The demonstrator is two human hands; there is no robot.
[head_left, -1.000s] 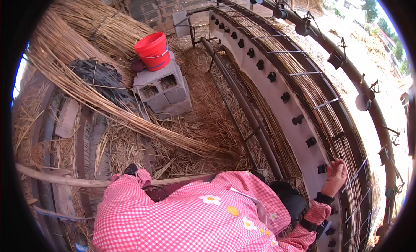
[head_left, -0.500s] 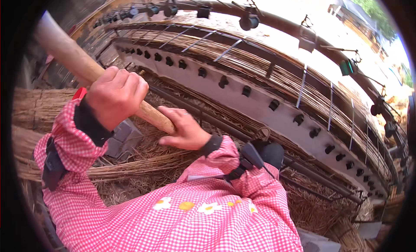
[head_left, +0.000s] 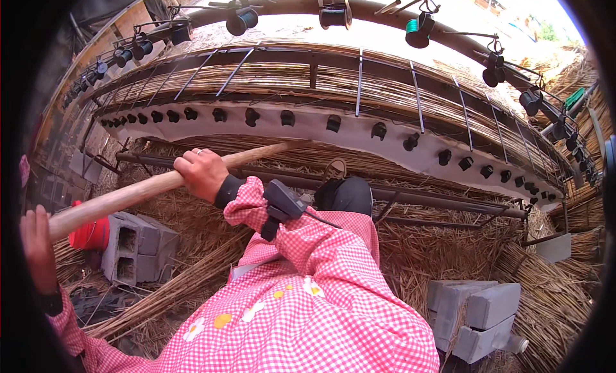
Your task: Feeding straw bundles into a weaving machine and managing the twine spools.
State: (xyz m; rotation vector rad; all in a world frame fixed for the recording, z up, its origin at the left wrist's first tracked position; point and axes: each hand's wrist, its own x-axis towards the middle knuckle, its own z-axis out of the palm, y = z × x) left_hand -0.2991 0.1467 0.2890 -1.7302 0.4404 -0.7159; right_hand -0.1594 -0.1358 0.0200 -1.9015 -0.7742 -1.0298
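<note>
A long smooth wooden pole [head_left: 144, 188] slants from the left side up to the frame's white-covered bar, where its far tip goes out of sight. My right hand [head_left: 202, 173], with a ring on one finger, is wrapped round its middle. At the near end, by the picture's dark left rim, my left hand [head_left: 40, 248] holds the pole with its fingers pointing up; part of it is hidden. Before me stretches a long frame with a white-covered bar [head_left: 308, 124] bearing a row of black clips. Reed stalks [head_left: 276, 75] lie lengthwise behind it under metal rods.
Wire spools [head_left: 335, 14] hang from a curved pipe above the frame. Grey hollow blocks [head_left: 138, 245] stand at left beside a red bucket [head_left: 91, 234]; more blocks [head_left: 478, 315] are at lower right. Reed bundles [head_left: 552, 296] and loose straw [head_left: 443, 254] cover the ground.
The pole has swung down from upper left, its far end now at the frame. My left hand has moved down and left to its near end. My view has turned right.
</note>
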